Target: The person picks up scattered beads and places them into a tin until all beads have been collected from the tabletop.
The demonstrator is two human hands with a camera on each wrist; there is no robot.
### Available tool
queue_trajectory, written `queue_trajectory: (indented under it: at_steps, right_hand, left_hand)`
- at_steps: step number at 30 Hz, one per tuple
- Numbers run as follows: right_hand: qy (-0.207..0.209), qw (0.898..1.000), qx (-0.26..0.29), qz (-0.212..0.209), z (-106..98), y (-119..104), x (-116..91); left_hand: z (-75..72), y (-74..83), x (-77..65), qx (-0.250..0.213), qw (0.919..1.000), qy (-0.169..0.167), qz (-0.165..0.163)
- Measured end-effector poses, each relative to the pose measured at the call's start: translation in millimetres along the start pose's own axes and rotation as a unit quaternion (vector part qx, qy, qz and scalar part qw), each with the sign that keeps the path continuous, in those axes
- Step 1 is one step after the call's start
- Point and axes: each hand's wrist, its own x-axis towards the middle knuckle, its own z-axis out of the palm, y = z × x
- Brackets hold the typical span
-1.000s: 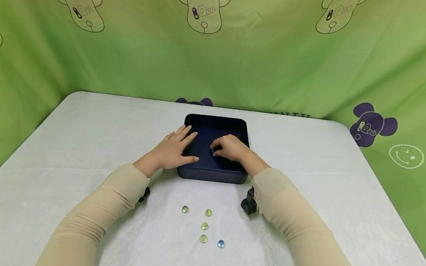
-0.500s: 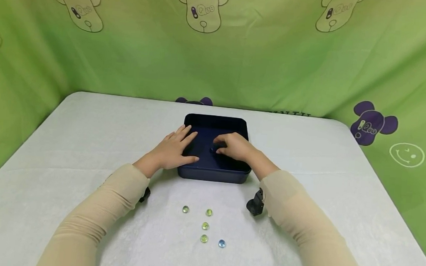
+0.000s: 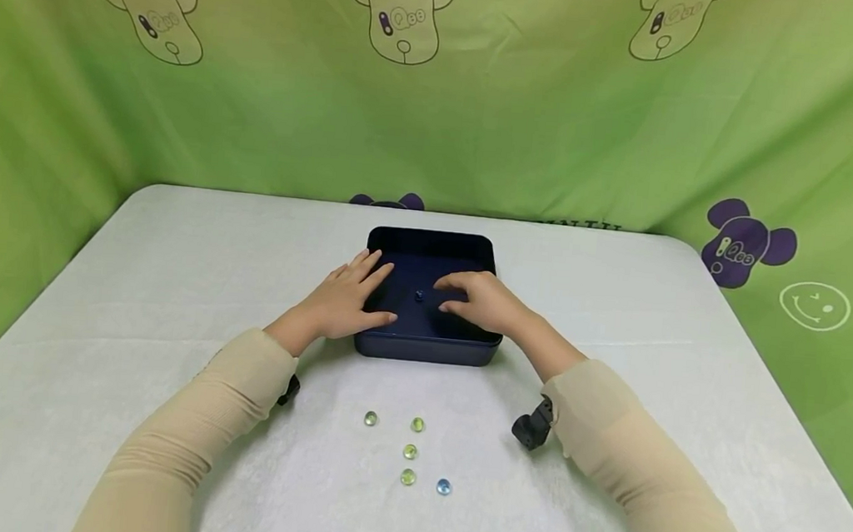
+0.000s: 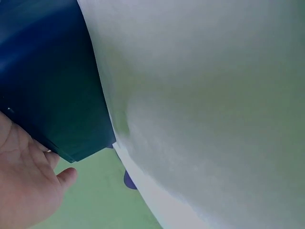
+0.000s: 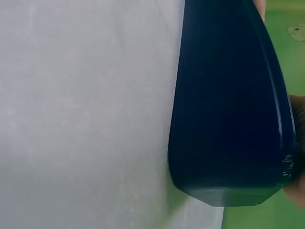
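Note:
In the head view a dark blue tray (image 3: 423, 349) stands on the white-covered table. A small dark blue glassy piece (image 3: 419, 296), perhaps more than one stacked, sits on its floor near the middle; too small to tell. My left hand (image 3: 341, 301) lies spread over the tray's left rim, fingers straight, holding nothing. Over the right half of the tray is my right hand (image 3: 480, 299), its thumb and fingers parted, just right of the blue piece and apart from it. Both wrist views show mostly the tray's outer wall (image 5: 228, 105) and little of the hands.
Several flat glass beads lie on the table in front of the tray: green ones, such as a green bead (image 3: 410, 452), and a blue bead (image 3: 443, 487). A black wrist camera (image 3: 532, 427) hangs under the right sleeve. A green curtain (image 3: 482, 137) stands behind the table.
My right hand has let go of the dark blue piece and drawn back to the right, its fingers parting. The piece now shows on the tray floor. My left hand has stayed put.

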Motion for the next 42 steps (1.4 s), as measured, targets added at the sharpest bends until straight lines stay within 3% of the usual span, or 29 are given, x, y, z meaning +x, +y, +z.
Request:
queue_trajectory:
  at_steps: [24, 32, 42]
  right_hand:
    - [0.048, 0.992, 0.113, -0.001, -6.4, -13.0, -32.8]
    - [0.063, 0.984, 0.164, -0.005, -7.9, -18.9, -46.0]
    - [0.073, 0.983, 0.167, -0.031, -10.9, -29.1, -63.5]
  left_hand:
    - [-0.2, -0.8, -0.4, -0.001, 0.9999, 0.008, 0.006]
    - [-0.3, -0.3, -0.9, 0.001, 0.9999, 0.008, 0.008]
    - [-0.4, 0.8, -1.9, -0.001, 1.0, 0.005, 0.007]
